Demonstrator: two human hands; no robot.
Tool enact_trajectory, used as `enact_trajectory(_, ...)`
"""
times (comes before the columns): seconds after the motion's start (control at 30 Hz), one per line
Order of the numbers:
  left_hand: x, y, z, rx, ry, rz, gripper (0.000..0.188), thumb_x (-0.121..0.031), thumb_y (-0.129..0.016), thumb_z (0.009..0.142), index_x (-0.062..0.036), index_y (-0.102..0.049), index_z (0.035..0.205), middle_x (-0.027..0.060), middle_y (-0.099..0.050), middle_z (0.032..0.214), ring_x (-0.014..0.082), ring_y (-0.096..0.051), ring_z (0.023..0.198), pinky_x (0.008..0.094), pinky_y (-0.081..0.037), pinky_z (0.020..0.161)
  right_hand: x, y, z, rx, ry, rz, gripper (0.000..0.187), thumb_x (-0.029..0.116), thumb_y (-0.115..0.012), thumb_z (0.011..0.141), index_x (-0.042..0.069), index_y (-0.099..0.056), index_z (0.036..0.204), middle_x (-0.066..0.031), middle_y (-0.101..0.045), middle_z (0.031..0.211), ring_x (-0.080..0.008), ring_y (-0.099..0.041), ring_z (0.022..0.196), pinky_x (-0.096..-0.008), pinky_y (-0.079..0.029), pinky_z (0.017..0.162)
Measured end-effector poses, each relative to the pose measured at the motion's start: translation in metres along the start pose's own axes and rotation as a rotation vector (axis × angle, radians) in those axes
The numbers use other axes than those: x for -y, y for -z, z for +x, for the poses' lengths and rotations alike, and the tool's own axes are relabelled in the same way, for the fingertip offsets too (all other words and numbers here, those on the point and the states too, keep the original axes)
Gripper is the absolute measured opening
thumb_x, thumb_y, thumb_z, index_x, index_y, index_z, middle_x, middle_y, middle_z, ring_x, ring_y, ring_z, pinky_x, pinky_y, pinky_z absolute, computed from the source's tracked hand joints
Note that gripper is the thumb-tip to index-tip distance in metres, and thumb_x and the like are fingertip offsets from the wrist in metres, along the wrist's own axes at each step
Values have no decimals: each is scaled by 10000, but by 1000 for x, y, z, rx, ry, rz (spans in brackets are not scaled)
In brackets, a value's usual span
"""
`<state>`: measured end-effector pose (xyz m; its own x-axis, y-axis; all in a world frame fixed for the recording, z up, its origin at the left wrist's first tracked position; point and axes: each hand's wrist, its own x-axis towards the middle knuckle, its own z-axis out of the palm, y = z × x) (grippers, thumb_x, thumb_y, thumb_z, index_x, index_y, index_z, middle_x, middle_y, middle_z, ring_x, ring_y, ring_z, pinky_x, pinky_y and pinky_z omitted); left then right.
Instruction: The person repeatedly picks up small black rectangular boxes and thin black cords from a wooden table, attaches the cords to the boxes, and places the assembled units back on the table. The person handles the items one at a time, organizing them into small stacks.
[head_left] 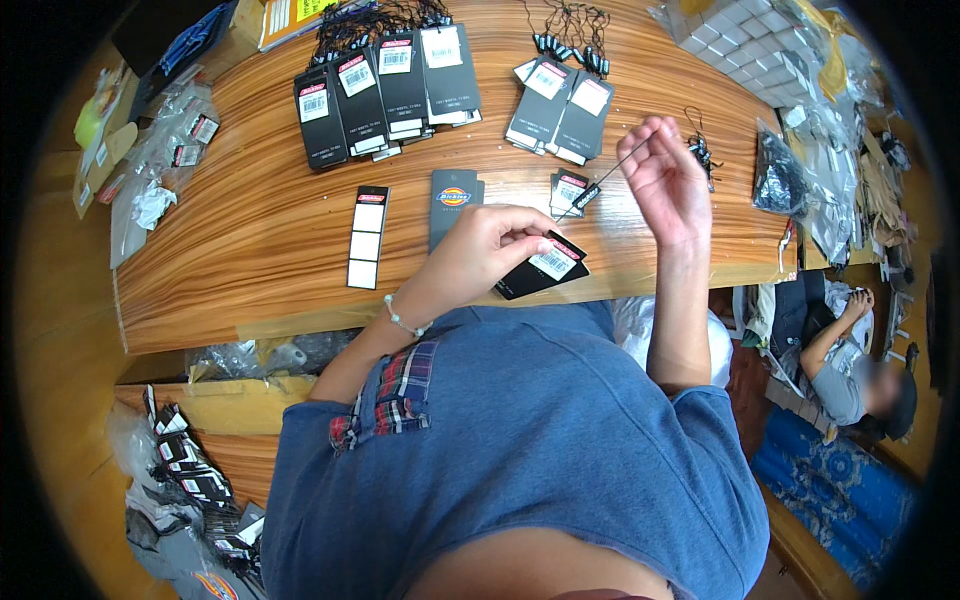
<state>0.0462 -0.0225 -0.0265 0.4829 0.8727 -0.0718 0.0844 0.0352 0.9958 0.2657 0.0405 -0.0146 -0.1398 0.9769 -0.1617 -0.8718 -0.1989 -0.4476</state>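
Note:
My left hand pinches a black hang tag with a white barcode sticker near the table's front edge. My right hand is raised to the right, its fingertips closed on the loop end of a black hang-tag string. The string slants down to the held tag, stretched between both hands, with a small black plastic piece along it. Just behind lies a small stack of black tags. Left of it are a grey card with a logo and a narrow strip of white labels.
Strung tags lie in a large group and a smaller one at the back. Loose black strings and a bag of black strings sit to the right. Small white boxes fill the back right. Another person sits at the far right.

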Motion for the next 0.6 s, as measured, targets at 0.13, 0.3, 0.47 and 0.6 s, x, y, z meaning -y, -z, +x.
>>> enact_trajectory(0.13, 2, 7, 4, 2, 117, -131, 156, -27, -599, 809, 40, -619, 948, 75, -635, 914, 98, -594, 808, 224, -484, 732, 10, -22, 3, 144, 58, 47, 113, 9, -503, 843, 36, -512, 952, -78, -534, 839, -172, -492, 789, -340, -429, 778)
enact_trajectory(0.3, 8, 16, 15, -269, -142, -204, 127, 14, -580, 810, 38, -602, 932, 122, -556, 1132, 141, -562, 971, 251, -460, 849, -3, -40, -15, 312, 186, -424, 144, 0, -500, 819, 23, -501, 961, -39, -509, 771, -106, -442, 666, -232, -382, 631)
enact_trajectory(0.47, -12, 23, 19, -399, -158, -254, 153, 27, -585, 808, 31, -591, 960, 113, -602, 1024, 137, -590, 916, 246, -483, 821, -38, -50, -34, 183, 188, -948, 185, -37, -573, 789, 10, -510, 956, -7, -550, 792, -54, -514, 712, -185, -396, 628)
enact_trajectory(0.6, -19, 20, 19, -458, -115, -212, 184, 54, -616, 773, 30, -584, 953, 102, -610, 963, 142, -607, 869, 237, -509, 775, -51, -49, -31, 194, 302, -1108, 168, -46, -579, 774, -1, -523, 926, -20, -565, 789, -61, -524, 701, -187, -410, 628)
